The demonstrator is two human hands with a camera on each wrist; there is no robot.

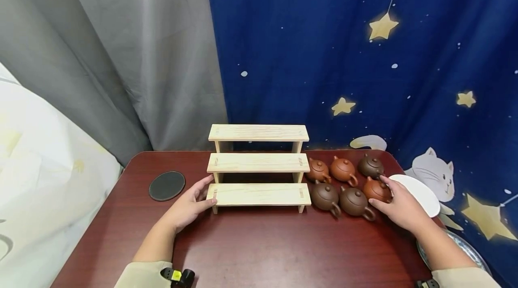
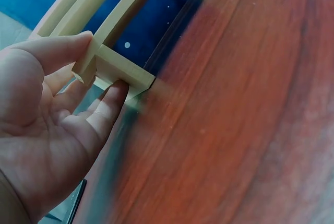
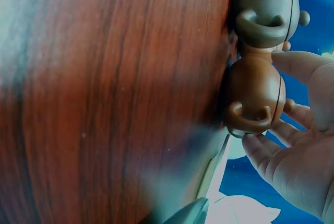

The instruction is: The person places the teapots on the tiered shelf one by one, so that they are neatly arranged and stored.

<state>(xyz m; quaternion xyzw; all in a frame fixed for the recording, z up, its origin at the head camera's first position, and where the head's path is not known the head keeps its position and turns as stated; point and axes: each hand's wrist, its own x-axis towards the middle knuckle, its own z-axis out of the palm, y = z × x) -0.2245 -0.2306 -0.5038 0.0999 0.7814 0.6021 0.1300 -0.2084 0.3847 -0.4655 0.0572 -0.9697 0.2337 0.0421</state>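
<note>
A three-tier wooden stand (image 1: 259, 194) of pale boards stands on the table. At the left end of its lowest board, my left hand (image 1: 188, 206) holds on, thumb on the board and fingers against the end leg (image 2: 122, 67). A reddish-brown teapot (image 1: 374, 190) with a lid and looped handle sits at the right; my right hand (image 1: 401, 203) grips it with thumb and fingers on opposite sides. In the right wrist view this teapot (image 3: 255, 91) stands beside a dark brown teapot (image 3: 263, 10). Part of its body is hidden by my fingers.
Two reddish-brown teapots (image 1: 343, 170) and a dark one (image 1: 370, 166) stand behind; two dark teapots (image 1: 325, 195) are in front. A white plate (image 1: 421, 196) lies at the table's right edge, a patterned dish (image 1: 471, 247) below it. A black round mat (image 1: 167, 185) lies left.
</note>
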